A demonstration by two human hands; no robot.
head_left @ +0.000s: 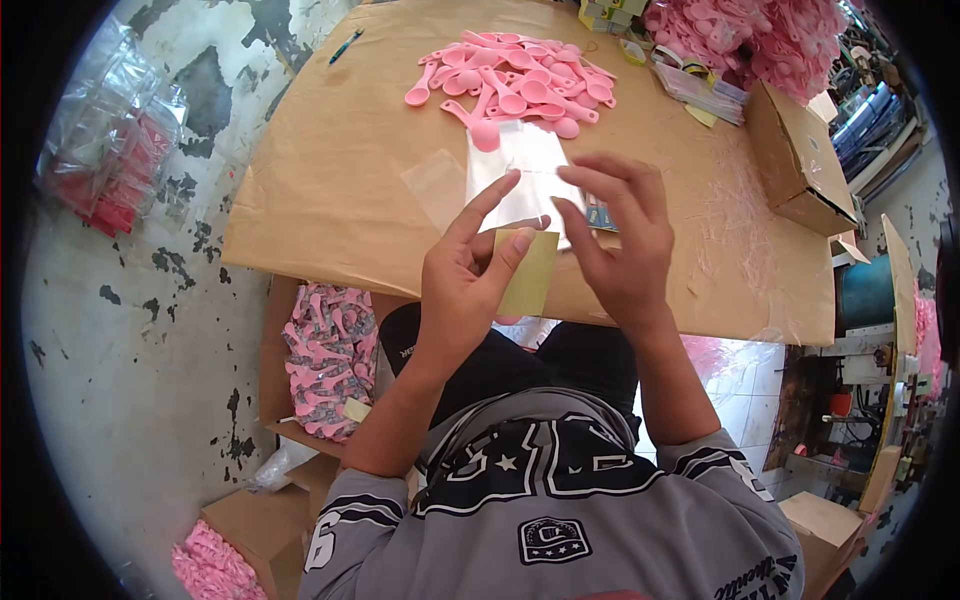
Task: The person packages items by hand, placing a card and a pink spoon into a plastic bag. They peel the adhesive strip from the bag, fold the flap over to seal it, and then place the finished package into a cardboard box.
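My left hand (475,260) holds a yellowish-green card (529,272) between thumb and fingers, its index finger stretched out. To the right of it my right hand (625,235) is raised with its fingers apart and nothing visible between them. Beneath both hands, a stack of clear plastic bags (525,180) lies on the brown-covered table (340,180). A pile of pink spoons (515,80) sits just beyond the bags, one spoon overlapping their top edge. A single clear bag (432,188) lies left of the stack. Partly hidden behind my right hand is a small blue printed item (600,214).
A pen (346,46) lies at the far left of the table. At the right are a cardboard box (800,155) and bagged pink items (750,40). Below the table's left edge, an open box holds packed pink spoons (330,360).
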